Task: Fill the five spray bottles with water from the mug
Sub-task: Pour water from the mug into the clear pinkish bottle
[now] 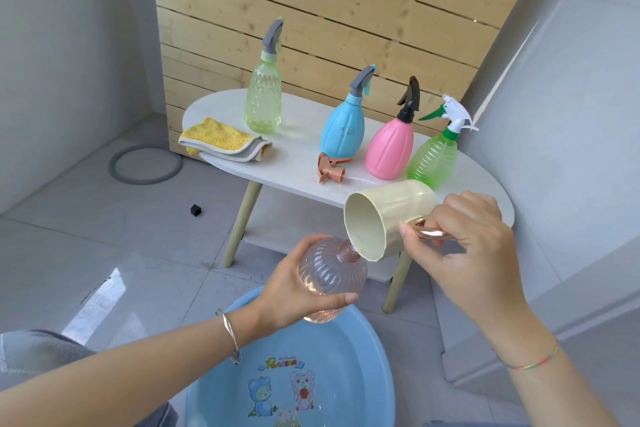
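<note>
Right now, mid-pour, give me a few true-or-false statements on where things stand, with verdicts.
1. The left hand grips the clear pink bottle above the blue basin. True.
2. The right hand holds the cream mug upright. False: it is tipped, rim at the bottle's neck.
3. The pink spray bottle stands on the white table with its black head on. True.
4. The brown spray head is screwed onto the held bottle. False: it lies on the table.
5. The yellow cloth lies in the basin. False: it lies on the table.
</note>
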A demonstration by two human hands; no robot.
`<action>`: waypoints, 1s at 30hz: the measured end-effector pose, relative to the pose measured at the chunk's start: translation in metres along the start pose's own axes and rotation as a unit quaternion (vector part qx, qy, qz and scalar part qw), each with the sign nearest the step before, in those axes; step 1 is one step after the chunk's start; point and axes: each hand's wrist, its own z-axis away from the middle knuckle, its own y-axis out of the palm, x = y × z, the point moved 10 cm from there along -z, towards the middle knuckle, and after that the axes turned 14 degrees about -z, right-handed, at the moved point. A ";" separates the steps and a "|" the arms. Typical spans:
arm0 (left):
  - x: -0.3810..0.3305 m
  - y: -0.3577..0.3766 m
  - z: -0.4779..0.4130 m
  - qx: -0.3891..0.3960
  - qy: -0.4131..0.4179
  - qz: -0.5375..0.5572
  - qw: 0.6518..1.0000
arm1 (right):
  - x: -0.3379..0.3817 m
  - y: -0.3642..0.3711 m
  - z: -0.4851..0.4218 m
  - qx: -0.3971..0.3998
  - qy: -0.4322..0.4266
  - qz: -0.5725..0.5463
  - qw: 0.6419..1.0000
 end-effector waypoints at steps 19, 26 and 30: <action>-0.008 -0.011 -0.002 -0.017 -0.012 0.027 0.999 | -0.052 -0.013 0.013 -0.083 0.226 -0.127 0.962; -0.033 -0.022 -0.016 -0.032 0.006 0.047 0.998 | -0.152 -0.009 0.066 -0.263 0.481 -0.371 0.749; -0.053 -0.025 -0.033 -0.046 0.021 0.064 0.997 | -0.199 -0.008 0.089 -0.337 0.528 -0.396 0.671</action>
